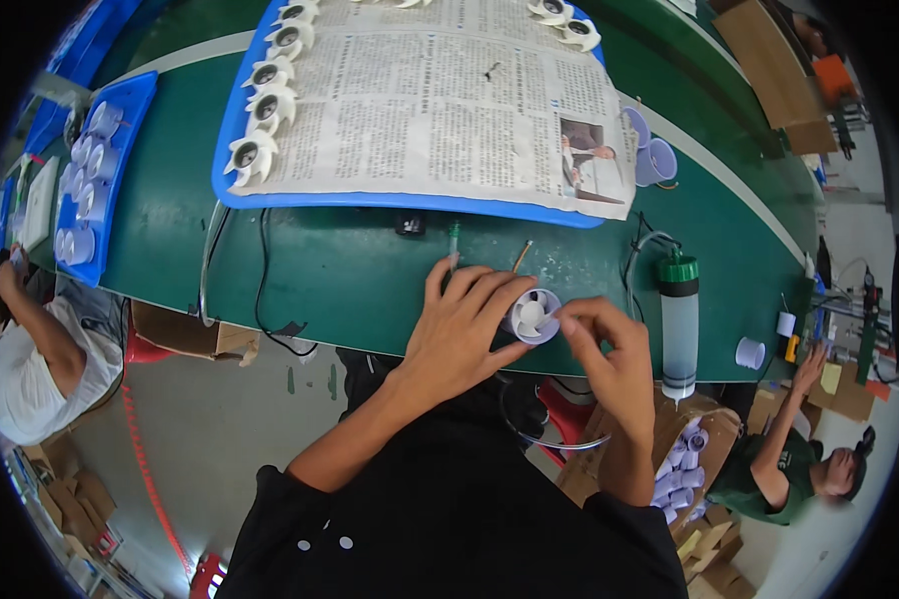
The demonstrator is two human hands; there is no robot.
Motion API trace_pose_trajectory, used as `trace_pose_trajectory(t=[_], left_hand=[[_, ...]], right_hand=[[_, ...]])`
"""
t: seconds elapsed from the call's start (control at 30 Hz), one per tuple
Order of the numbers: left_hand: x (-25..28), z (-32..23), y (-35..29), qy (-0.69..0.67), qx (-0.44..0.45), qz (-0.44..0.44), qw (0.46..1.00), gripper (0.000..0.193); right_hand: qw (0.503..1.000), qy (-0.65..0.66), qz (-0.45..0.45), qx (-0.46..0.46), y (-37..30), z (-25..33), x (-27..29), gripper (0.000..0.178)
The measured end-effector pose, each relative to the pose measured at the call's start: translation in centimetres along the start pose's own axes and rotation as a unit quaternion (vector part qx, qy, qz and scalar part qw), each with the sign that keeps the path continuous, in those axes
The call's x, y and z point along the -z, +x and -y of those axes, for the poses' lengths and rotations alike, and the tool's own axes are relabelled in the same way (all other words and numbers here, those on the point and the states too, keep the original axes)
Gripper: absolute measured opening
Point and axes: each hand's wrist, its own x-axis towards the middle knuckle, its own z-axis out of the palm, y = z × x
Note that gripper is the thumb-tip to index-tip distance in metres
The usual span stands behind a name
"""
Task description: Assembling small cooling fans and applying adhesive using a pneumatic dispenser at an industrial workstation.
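A small round fan housing [514, 325], pale lilac, stands near the front edge of the green table with a white bladed fan wheel [532, 315] inside it. My left hand [454, 324] is closed round the housing's left side, thumb in front and fingers behind. My right hand [614, 349] pinches at the right rim, its thumb and forefinger meeting at a blade of the fan wheel. Just beyond my left fingers lies a thin clear tube with a green end [454, 243]. A short brown wire [522, 256] sticks up behind the housing.
A blue tray [410, 210] lined with newspaper holds several white fan wheels. Right of my hands hangs a large green-capped syringe [680, 324]. Lilac housings fill another blue tray [142, 100] at left and a cardboard box [711, 439] below. People sit at both sides.
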Motion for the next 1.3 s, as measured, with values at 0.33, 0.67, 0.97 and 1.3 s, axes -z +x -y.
trace_pose_trajectory(t=[0.33,0.67,0.97,1.3], left_hand=[[0.2,-0.1,0.1,-0.030,0.035,-0.023,0.999,0.066],[0.9,-0.3,-2.8,-0.012,-0.031,-0.273,0.962,0.049],[16.8,8.3,-8.8,0.129,0.208,-0.541,0.805,0.065],[31.5,23.8,-15.9,0.291,0.393,-0.527,0.695,0.068]], right_hand=[[0.969,-0.112,-0.090,0.200,-0.1,2.5,0.3,0.036],[0.964,-0.162,-0.163,0.133,3.0,-9.2,0.0,0.034],[0.964,-0.161,-0.144,0.153,3.5,-9.3,-0.3,0.034],[0.960,-0.178,-0.149,0.159,3.2,-9.4,-0.1,0.033]])
